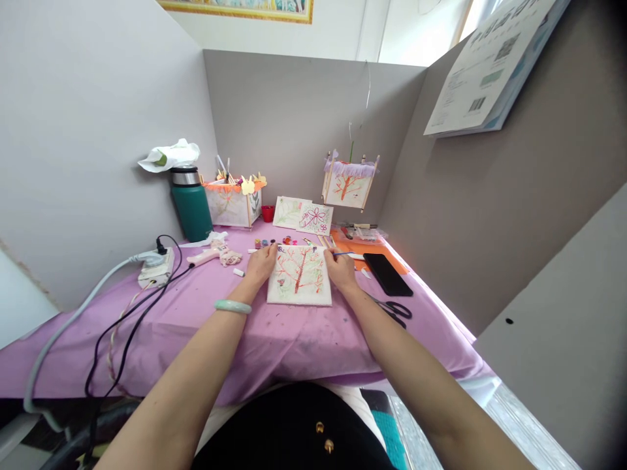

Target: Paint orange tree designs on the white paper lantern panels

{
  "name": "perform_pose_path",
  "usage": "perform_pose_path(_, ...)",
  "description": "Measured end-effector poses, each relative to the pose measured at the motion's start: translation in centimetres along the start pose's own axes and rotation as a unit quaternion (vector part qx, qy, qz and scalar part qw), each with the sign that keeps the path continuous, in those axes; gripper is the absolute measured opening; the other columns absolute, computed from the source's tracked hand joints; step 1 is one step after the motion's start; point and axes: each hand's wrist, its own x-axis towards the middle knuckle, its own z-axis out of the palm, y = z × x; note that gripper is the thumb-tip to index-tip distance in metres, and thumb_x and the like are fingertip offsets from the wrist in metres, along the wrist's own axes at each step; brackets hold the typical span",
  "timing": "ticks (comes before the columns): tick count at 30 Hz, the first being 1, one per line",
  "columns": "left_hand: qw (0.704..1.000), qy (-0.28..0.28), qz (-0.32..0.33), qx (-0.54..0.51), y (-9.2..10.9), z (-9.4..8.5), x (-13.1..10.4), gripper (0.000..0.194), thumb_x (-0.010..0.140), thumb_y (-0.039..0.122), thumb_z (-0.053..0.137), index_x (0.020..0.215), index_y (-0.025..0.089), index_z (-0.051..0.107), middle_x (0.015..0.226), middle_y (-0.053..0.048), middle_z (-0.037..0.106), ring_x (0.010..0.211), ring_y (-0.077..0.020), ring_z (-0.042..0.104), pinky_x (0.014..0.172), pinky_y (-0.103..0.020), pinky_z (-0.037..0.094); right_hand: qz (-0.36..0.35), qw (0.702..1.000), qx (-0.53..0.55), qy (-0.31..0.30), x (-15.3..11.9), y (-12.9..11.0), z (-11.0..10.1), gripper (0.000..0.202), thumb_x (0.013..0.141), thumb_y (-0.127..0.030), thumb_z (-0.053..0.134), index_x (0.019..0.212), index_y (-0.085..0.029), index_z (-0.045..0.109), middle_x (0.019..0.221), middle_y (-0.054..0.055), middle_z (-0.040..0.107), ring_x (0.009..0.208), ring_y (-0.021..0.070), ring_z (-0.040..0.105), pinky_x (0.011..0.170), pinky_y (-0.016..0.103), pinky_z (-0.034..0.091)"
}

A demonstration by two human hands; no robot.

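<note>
A white square panel (300, 275) with a red and orange tree drawing lies near the front of the purple-covered table. My left hand (262, 264) grips its upper left edge, with a pale green bangle on the wrist. At the upper right edge, my right hand (340, 269) grips the panel, and a thin blue brush (343, 253) sticks out between its fingers. Small colourful pots (289, 241) stand just behind the panel. To the right of my right hand lie a black phone (388, 274) and black-handled scissors (399, 309), partly under my forearm.
A green bottle (192, 207), a decorated paper box (230, 205) and a pink glue gun (210, 253) are at the left. Cables run from a power strip (157, 267). Drawn cards (316, 219) lean at the back; a paper lantern (349, 185) hangs nearby. Grey partitions enclose the table.
</note>
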Motion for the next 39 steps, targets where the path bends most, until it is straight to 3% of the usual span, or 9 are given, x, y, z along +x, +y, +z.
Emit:
perform_pose_path(18, 0.998, -0.056, -0.007, -0.007, -0.25, 0.34, 0.18, 0.05, 0.085, 0.045, 0.022, 0.066, 0.016, 0.058, 0.081, -0.016, 0.065, 0.079, -0.0251, 0.059, 0.071, -0.033, 0.042, -0.006, 1.0, -0.019, -0.004, 0.09, 0.17, -0.01, 0.031, 0.083, -0.033, 0.037, 0.08, -0.019, 0.065, 0.07, 0.004, 0.066, 0.068, 0.016, 0.058, 0.061, 0.023, 0.036)
perform_pose_path(25, 0.997, -0.057, -0.012, -0.044, -0.34, 0.42, 0.19, 0.048, 0.084, 0.047, 0.024, 0.06, 0.018, 0.053, 0.075, -0.013, 0.064, 0.076, -0.0237, 0.059, 0.067, -0.031, 0.041, 0.002, 1.0, -0.011, -0.002, 0.1, 0.19, -0.09, 0.032, 0.082, -0.035, 0.037, 0.078, -0.018, 0.064, 0.067, 0.003, 0.065, 0.064, 0.0149, 0.056, 0.059, 0.022, 0.035)
perform_pose_path(33, 0.982, -0.06, -0.073, -0.164, -0.66, 0.35, 0.17, 0.05, 0.077, 0.057, 0.031, 0.052, 0.018, 0.05, 0.06, -0.008, 0.058, 0.064, -0.0221, 0.054, 0.053, -0.028, 0.035, 0.035, 0.999, -0.012, -0.006, 0.07, 0.3, -0.11, 0.034, 0.078, -0.038, 0.04, 0.058, -0.017, 0.057, 0.051, 0.0, 0.054, 0.052, 0.0122, 0.048, 0.051, 0.02, 0.031)
perform_pose_path(39, 0.99, -0.033, -0.066, -0.116, -0.46, -0.12, 0.19, 0.049, 0.079, 0.054, 0.031, 0.046, 0.02, 0.044, 0.05, -0.005, 0.049, 0.054, -0.0189, 0.048, 0.052, -0.029, 0.029, 0.028, 0.999, -0.014, -0.025, -0.07, 0.0, -0.15, 0.029, 0.074, -0.036, 0.042, 0.054, -0.019, 0.053, 0.048, -0.001, 0.05, 0.051, 0.0124, 0.046, 0.05, 0.021, 0.03)
